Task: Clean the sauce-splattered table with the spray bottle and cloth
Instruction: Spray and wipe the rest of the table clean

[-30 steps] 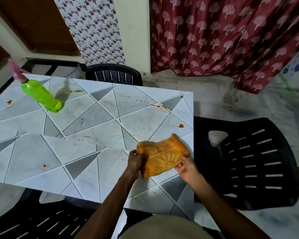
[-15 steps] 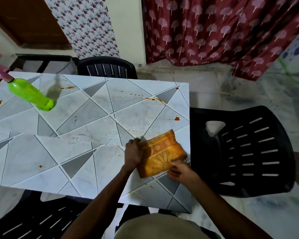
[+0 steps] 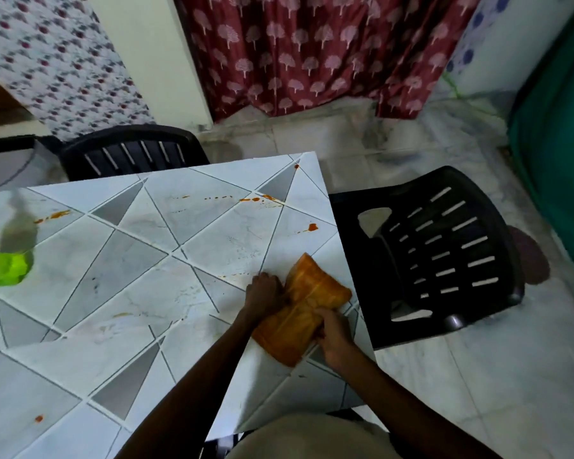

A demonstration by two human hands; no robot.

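An orange patterned cloth (image 3: 307, 309), folded, lies on the white and grey triangle-patterned table (image 3: 153, 276) near its right edge. My left hand (image 3: 265, 291) grips the cloth's left side with curled fingers. My right hand (image 3: 332, 336) holds its near right end. Red sauce splatters (image 3: 257, 199) dot the far part of the table, with another blob (image 3: 311, 227) near the right edge and a spot (image 3: 39, 418) at the near left. The green spray bottle (image 3: 4, 266) stands at the left edge of view, cut off by the frame.
A black slatted plastic chair (image 3: 444, 253) stands right of the table. Another black chair (image 3: 130, 154) is tucked in at the far side. A maroon curtain (image 3: 312, 51) hangs behind, and something teal (image 3: 557, 154) sits at the far right on the marble floor.
The cloth has come down from in front of me onto the table and is folded smaller. Both hands now press and hold it there. The view has swung right.
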